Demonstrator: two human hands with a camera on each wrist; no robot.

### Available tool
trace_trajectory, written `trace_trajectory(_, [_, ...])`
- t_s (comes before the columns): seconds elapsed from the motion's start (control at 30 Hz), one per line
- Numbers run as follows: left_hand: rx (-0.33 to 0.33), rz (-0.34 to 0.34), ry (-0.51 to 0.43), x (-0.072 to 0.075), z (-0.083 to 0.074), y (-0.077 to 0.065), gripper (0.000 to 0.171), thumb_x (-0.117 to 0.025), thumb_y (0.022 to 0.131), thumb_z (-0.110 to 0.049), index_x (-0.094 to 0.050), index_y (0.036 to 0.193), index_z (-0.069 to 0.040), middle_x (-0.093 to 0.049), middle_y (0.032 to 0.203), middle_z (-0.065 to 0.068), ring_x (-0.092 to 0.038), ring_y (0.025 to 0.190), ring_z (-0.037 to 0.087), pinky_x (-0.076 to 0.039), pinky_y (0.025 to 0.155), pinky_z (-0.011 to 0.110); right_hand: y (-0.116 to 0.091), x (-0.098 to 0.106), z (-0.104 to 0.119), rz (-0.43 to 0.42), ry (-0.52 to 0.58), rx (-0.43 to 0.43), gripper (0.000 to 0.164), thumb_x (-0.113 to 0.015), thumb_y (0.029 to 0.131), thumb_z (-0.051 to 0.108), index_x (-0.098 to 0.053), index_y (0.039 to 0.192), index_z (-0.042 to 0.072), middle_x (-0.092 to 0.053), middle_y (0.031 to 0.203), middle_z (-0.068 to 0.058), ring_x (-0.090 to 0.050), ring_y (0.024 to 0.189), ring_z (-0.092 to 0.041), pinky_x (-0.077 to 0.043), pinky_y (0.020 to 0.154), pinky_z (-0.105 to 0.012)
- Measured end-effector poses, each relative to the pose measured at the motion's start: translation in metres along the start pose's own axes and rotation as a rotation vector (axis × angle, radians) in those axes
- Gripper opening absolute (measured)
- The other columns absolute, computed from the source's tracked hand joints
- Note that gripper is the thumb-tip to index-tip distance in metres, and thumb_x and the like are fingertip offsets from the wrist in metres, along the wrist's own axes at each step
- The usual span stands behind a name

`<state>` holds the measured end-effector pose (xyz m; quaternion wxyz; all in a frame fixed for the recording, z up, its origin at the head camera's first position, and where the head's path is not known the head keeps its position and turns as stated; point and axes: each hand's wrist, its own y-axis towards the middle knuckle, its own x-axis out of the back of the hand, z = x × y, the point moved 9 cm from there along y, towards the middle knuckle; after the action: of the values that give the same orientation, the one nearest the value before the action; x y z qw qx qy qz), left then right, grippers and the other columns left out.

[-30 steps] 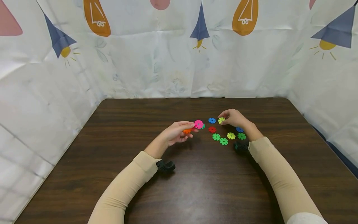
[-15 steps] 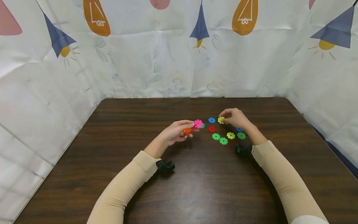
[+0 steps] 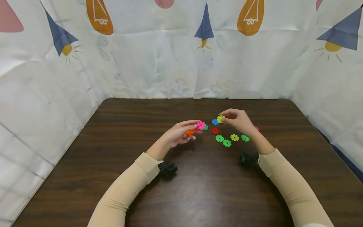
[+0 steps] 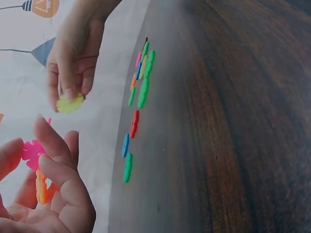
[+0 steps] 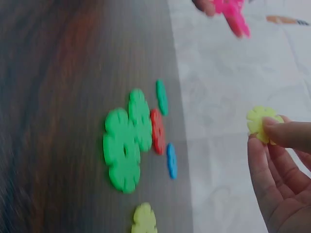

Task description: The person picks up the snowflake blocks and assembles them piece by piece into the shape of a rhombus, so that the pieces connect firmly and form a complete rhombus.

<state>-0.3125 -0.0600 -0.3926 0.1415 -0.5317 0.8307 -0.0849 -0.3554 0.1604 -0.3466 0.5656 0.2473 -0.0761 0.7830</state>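
Observation:
My left hand [image 3: 178, 135] holds a pink notched flower disc [image 3: 201, 125] between thumb and fingers. An orange disc [image 4: 41, 187] slots crosswise into that pink one, and the pink edge of another piece shows above the fingers in the left wrist view. Thumb and fingertips of my right hand [image 3: 239, 121] pinch a yellow notched disc [image 5: 257, 120], raised over the table. In the head view it overlaps a blue disc [image 3: 214, 122] lying on the tabletop. A green disc [image 3: 206, 127] lies just behind the pink one.
Loose discs lie flat on the dark wooden table [image 3: 119, 142]: a red one [image 3: 215, 130], a yellow one [image 3: 234, 137] and several green ones [image 3: 227, 143]. A pink disc [image 3: 256, 128] peeks out behind my right wrist. White printed cloth [image 3: 170, 69] hangs behind the table.
My right hand has lifted the yellow disc off the table and brought it slightly left, toward the left hand. The left hand keeps its hold and has barely moved.

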Motion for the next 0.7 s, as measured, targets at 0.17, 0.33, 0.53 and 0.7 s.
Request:
trace_trajectory(0.17, [0.003,-0.002,0.005,0.0,0.001,0.0,0.042,-0.058,0.107,-0.02,-0.057,0.148,-0.015,-0.073,0.118,0.01,-0.065,0.067,0.012,-0.046,0.059,0.017,-0.004,-0.008,0.01,0.001,0.055,0.024,0.026,-0.073,0.096,0.009,-0.071,0.119,-0.004,-0.072,0.107,-0.017,-0.069,0.095,-0.042,-0.059,0.084,-0.042])
trace_trajectory(0.33, [0.001,-0.001,0.014,0.0,0.001,0.0,0.042,-0.058,0.107,-0.02,-0.057,0.148,-0.015,-0.073,0.118,0.011,-0.065,0.068,0.012,-0.045,0.06,0.018,-0.008,-0.016,0.019,0.017,0.057,0.045,0.025,-0.075,0.095,0.009,-0.072,0.117,-0.002,-0.073,0.102,-0.012,-0.07,0.093,-0.039,-0.059,0.081,-0.037])
trace_trajectory(0.53, [0.004,0.003,0.018,-0.003,0.001,-0.002,0.042,-0.059,0.106,-0.02,-0.057,0.148,-0.015,-0.074,0.114,0.008,-0.065,0.067,0.011,-0.044,0.06,0.018,-0.011,-0.025,0.027,0.025,0.062,0.074,0.024,-0.077,0.094,0.01,-0.074,0.115,0.001,-0.074,0.105,-0.011,-0.07,0.088,-0.021,-0.058,0.081,-0.037])
trace_trajectory(0.7, [0.01,0.015,0.031,-0.005,0.002,-0.002,0.041,-0.058,0.107,-0.022,-0.057,0.148,-0.015,-0.075,0.111,0.007,-0.063,0.067,0.011,-0.044,0.06,0.017,-0.013,-0.03,0.031,0.0,0.086,0.116,0.024,-0.076,0.093,0.006,-0.073,0.114,-0.004,-0.074,0.106,-0.012,-0.067,0.088,-0.017,-0.056,0.078,-0.03])
